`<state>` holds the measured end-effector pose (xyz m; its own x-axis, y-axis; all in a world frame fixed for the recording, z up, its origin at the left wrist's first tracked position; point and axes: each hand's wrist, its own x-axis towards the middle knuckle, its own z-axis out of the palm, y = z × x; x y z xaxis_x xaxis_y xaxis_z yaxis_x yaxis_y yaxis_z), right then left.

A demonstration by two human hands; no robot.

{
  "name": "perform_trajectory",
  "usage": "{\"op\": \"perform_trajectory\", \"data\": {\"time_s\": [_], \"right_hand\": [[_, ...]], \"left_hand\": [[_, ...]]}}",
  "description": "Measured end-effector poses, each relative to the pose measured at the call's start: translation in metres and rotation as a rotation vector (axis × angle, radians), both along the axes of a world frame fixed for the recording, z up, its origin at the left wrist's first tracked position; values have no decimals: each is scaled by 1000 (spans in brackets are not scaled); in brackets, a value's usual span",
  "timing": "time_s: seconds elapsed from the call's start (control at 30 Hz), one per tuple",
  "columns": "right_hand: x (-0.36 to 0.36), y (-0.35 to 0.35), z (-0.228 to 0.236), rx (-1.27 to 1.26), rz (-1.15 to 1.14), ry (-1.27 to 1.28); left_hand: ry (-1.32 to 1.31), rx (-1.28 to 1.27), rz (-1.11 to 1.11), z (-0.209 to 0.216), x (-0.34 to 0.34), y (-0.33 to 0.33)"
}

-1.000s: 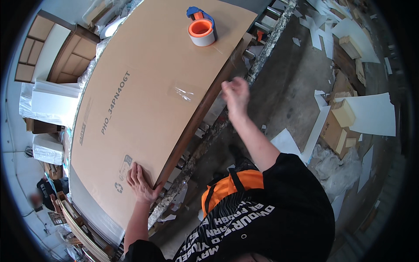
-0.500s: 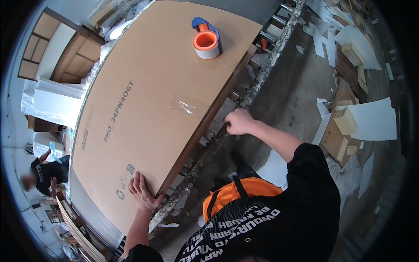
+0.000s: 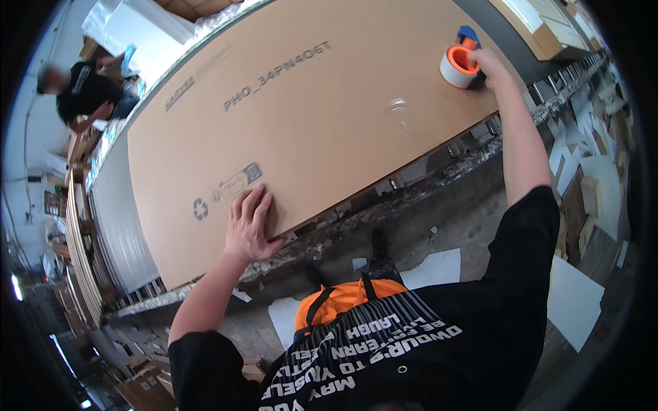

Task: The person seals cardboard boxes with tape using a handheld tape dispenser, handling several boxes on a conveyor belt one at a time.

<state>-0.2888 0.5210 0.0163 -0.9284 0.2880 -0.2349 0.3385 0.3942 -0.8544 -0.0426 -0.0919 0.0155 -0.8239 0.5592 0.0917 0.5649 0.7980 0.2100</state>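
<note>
Across the middle of the scene, a large flat brown cardboard box lies on a conveyor with metal rollers, its long axis slanting from near left to far right, dark print running roughly the same way. The left hand rests on the near edge, toward the left; its fingers are slightly spread on the cardboard and point far, the thumb pointing right. Near the far right end sits a tape dispenser with a white roll, orange ring and blue head, the blue head pointing far. The right hand reaches it from the right, fingers at the orange ring; whether they pinch it, I cannot tell. A shiny clear strip lies left of the dispenser. At far left stands a co-worker in black.
</note>
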Motion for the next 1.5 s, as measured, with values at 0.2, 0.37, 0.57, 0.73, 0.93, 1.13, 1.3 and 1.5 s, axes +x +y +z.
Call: {"op": "perform_trajectory", "data": {"time_s": [0.2,0.37,0.57,0.73,0.93,1.13,1.3,1.5], "right_hand": [[134,-194,62,-514,-63,193],[205,-356,101,-21,231,306],[233,-473,119,386,407,225],[239,-590,136,671,587,250],[257,-673,125,887,672,251],[267,-677,105,1018,821,-58],[351,-645,90,1050,873,-92],[413,-636,16,985,723,-44]], "left_hand": [[47,13,85,1,7,-9],[-12,-33,252,8,31,-50],[-90,-289,178,1,82,-196],[-23,-251,117,-7,89,-214],[42,-158,113,-15,92,-226],[77,-151,48,-18,89,-226],[61,-119,67,-26,96,-242],[-3,-212,87,-9,96,-227]]}}
